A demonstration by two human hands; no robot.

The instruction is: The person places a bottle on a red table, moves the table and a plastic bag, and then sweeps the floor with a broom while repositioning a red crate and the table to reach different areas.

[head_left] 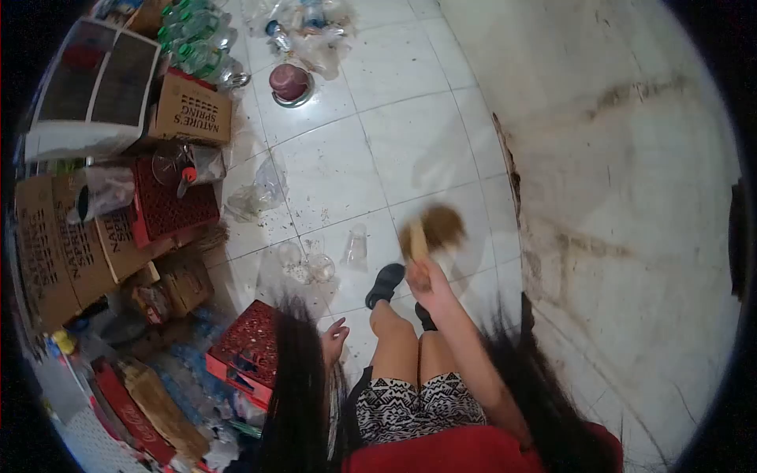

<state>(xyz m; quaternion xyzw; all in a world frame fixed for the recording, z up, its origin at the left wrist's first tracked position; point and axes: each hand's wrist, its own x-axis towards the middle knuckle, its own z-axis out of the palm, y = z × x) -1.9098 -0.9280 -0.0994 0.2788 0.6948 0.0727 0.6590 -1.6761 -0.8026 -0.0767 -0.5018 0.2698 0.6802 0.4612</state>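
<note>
While the right hand [428, 277] is closed around a short broom [432, 229], its blurred bristles are held low over the white floor tiles [410, 142], just beyond the sandalled foot [385, 284]. Nothing is held by the left hand [334, 337], fingers loosely spread beside a red crate [251, 347]. Clear plastic cups [319, 260] are scattered left of the broom.

The floor [410, 142] was pale square tile, gritty with crumbs toward six o'clock. A stained, cracked white wall [631, 197] filled three o'clock. Cardboard boxes [59, 244] and red crates [169, 205] crowded nine o'clock, plastic bottles [193, 39] lay heaped at eleven, and a metal bowl [290, 83] sat near twelve under dim light.
</note>
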